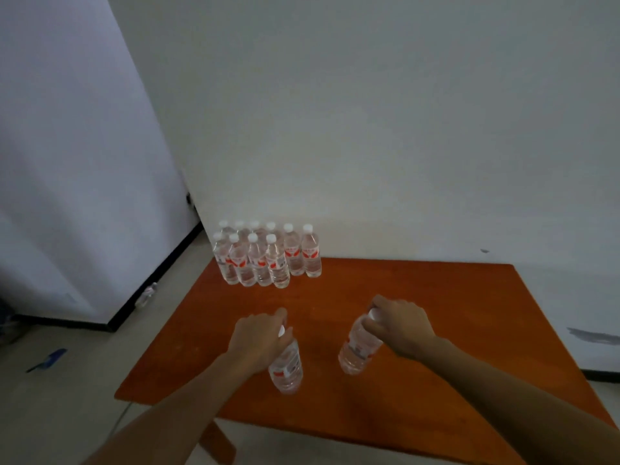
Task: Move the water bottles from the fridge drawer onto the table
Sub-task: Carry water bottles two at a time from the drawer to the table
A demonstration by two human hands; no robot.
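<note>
My left hand (260, 340) grips the neck and white cap of a clear water bottle (286, 369) with a red label, over the near middle of the orange-brown table (436, 330). My right hand (401, 325) holds a second water bottle (357, 350) by its cap, tilted, a little to the right. Whether either bottle's base touches the tabletop I cannot tell. Several more bottles (268, 255) stand upright in two rows at the table's far left corner. The fridge drawer is out of view.
A white wall (369, 129) runs behind the table. The large white fridge body (67, 162) stands at the left. One bottle (147, 295) lies on the floor beside it, and a blue object (48, 359) lies on the floor farther left.
</note>
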